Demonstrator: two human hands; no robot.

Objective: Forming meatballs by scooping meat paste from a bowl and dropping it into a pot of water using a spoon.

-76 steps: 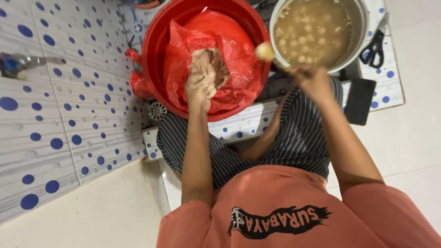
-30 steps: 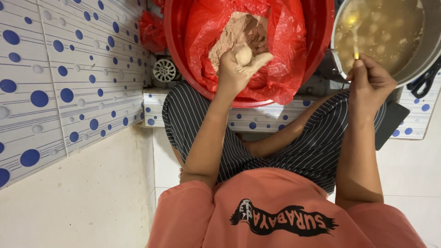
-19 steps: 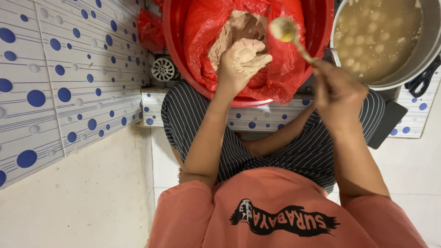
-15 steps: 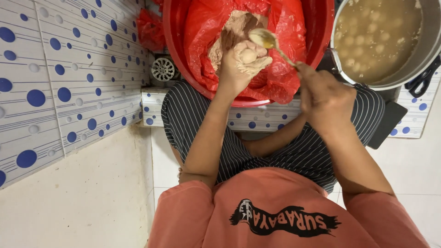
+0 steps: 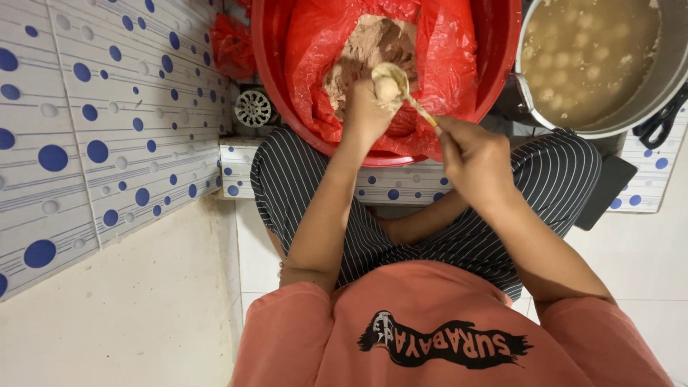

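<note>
The left hand (image 5: 365, 115) is curled into a loose fist over the red basin (image 5: 276, 79), squeezing pinkish-brown paste so that a small pale ball (image 5: 388, 87) sits at the top of the fist, between thumb and forefinger. Just beyond the knuckles lies the rest of the paste (image 5: 369, 50), heaped on a red plastic bag (image 5: 459, 64) that lines the basin.

The right hand (image 5: 476, 161) is closed around the handle of a spoon (image 5: 408, 100), fingers pressed together. The spoon's bowl reaches across to the left fist and touches the ball, cupping it from the far side.

Past the right hand, on its outer side, stands a metal pot (image 5: 530, 107) of cloudy broth with many pale balls floating in it. Black scissors (image 5: 659, 125) lie just beside the pot's rim. On the left hand's outer side rises a tiled wall (image 5: 107, 129) with blue dots, and a round floor drain (image 5: 253, 109) sits near the basin. Striped trousers (image 5: 301, 186) show beneath both forearms.
</note>
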